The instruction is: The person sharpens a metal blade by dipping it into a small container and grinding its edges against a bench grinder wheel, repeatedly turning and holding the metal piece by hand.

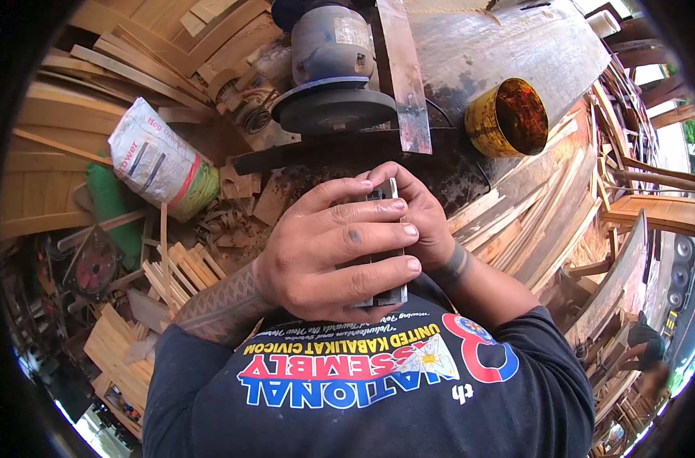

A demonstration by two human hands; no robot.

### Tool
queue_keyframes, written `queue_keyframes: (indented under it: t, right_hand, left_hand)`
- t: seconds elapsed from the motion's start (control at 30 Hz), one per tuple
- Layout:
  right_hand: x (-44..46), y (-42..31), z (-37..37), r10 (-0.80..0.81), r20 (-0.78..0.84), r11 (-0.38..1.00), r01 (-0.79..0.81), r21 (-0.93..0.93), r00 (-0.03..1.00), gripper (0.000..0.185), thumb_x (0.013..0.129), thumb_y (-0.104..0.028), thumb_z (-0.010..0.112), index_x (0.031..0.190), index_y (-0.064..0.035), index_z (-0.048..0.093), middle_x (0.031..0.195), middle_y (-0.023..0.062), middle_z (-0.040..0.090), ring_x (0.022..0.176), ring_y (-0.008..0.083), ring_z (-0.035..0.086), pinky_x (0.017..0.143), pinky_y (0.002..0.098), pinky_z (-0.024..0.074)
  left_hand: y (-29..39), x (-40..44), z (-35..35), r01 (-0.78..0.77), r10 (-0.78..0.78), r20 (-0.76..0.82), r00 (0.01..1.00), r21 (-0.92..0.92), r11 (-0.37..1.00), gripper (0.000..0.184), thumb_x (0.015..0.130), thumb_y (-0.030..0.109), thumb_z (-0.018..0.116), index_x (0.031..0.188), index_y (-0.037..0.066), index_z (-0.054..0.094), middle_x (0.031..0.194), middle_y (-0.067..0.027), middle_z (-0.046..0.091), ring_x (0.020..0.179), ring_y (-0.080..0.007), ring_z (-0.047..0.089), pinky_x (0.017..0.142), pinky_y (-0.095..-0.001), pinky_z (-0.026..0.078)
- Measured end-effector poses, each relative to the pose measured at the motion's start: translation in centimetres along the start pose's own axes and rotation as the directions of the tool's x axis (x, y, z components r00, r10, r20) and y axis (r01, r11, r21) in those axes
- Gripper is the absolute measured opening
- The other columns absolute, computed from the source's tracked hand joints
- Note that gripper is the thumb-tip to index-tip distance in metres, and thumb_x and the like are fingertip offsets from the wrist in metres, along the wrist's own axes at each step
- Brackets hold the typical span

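My left hand (340, 256) lies across a dark block with a thin pale metal edge (393, 295), its fingers wrapped over the near face. From the other side, my right hand (424, 217) grips the same block, with its fingertips meeting the left hand's at the top. Most of the block is hidden by the fingers, so its exact kind cannot be made out. It is held upright close to my chest. Just beyond the hands stands a bench grinder (332, 57) with a large grey grinding wheel (336, 113).
A flat metal strip (405, 84) sticks out beside the wheel. A stained yellow can (489, 126) stands to the right on the bench. At left are a printed sack (156, 153) and stacked boards (50, 191). Wood strips (546, 206) lie at right; a person (649, 343) is farther off.
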State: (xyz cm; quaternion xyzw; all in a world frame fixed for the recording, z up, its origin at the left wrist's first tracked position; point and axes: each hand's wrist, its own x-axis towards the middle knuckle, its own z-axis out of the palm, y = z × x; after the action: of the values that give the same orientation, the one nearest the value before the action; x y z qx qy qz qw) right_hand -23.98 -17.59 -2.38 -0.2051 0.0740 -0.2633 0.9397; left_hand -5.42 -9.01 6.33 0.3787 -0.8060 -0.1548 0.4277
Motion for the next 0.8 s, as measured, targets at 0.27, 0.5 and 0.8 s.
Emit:
queue_keyframes:
  t: [0.27,0.5,0.8]
  right_hand:
    - [-0.4,0.1,-0.6,0.027,-0.015,0.999,-0.026,0.018,1.0,0.036,0.102,-0.012,0.081,0.131,-0.005,0.061,0.126,0.0064,0.069,0.114,0.0155,0.07,0.098,0.0338,0.0597]
    - [-0.6,0.0,-0.8,0.036,0.028,0.999,-0.037,0.035,0.999,0.046,0.098,-0.014,0.087,0.134,-0.0053,0.061,0.129,0.0064,0.069,0.116,0.0163,0.07,0.099,0.0349,0.0605]
    - [-0.5,0.2,-0.1,-0.009,0.032,0.999,0.008,0.046,0.999,0.04,0.1,-0.012,0.084,0.133,-0.005,0.062,0.133,0.0079,0.068,0.12,0.018,0.069,0.103,0.0354,0.0586]
  left_hand:
    - [-0.3,-0.1,0.4,-0.03,0.03,0.003,1.0,-0.033,0.999,0.046,0.081,0.028,0.097,0.123,0.021,0.08,0.135,-0.0141,0.074,0.129,-0.0364,0.074,0.115,-0.0599,0.051]
    - [-0.3,0.1,0.1,-0.083,0.084,0.049,0.995,-0.007,0.997,0.04,0.08,0.036,0.095,0.118,0.032,0.085,0.134,-0.0126,0.073,0.125,-0.0376,0.075,0.114,-0.06,0.051]
    - [0.9,-0.2,0.3,-0.036,0.037,-0.029,0.999,0.032,0.999,0.044,0.078,0.034,0.099,0.119,0.033,0.083,0.131,-0.0105,0.075,0.123,-0.0361,0.076,0.113,-0.0581,0.052]
